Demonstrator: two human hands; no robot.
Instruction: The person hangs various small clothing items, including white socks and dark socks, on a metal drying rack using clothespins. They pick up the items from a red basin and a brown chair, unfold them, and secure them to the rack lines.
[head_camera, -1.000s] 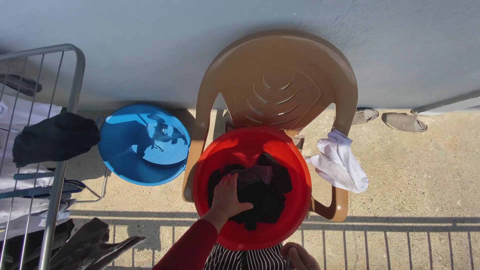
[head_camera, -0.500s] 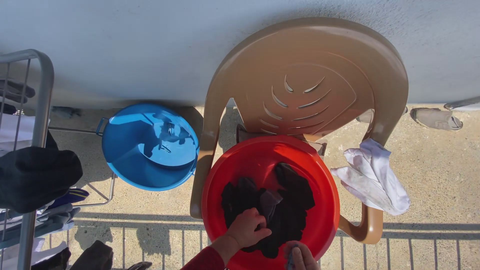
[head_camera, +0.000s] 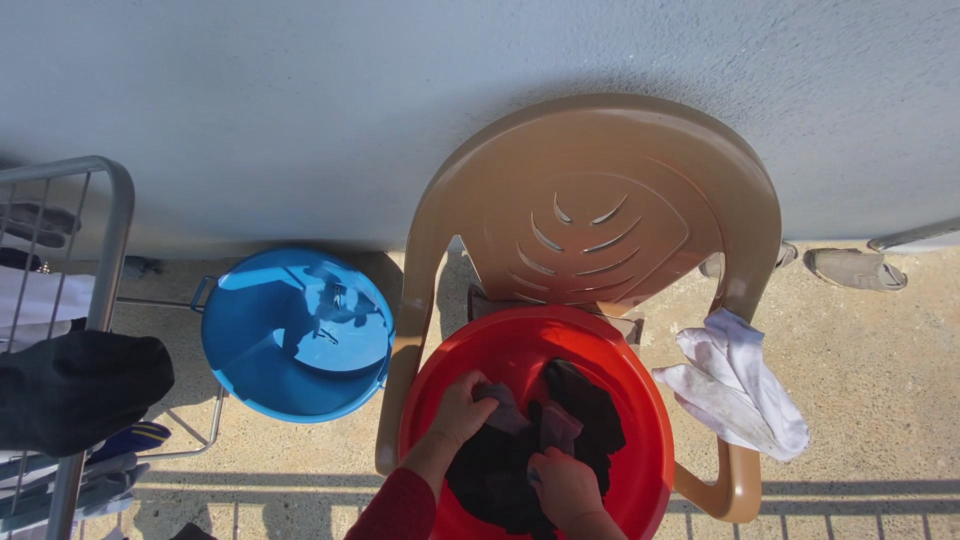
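Both hands (head_camera: 515, 440) grip dark laundry (head_camera: 585, 415) in red basin (head_camera: 650, 440).

Open from above, walled behind and on both sides

My hands, left (head_camera: 462, 408) and right (head_camera: 565, 485), get into the red basin (head_camera: 655, 440) from the top only; the dark clothes (head_camera: 580, 410) fill most of its floor. The chair (head_camera: 600, 210) back stands just behind, its armrests hug the rim, and a white cloth (head_camera: 735, 385) drapes the right one. Leftward, the blue bucket (head_camera: 290, 330) and the rack (head_camera: 95, 260) with a black garment (head_camera: 80, 390) narrow the way; the gap beside the bucket looks passable, I think.
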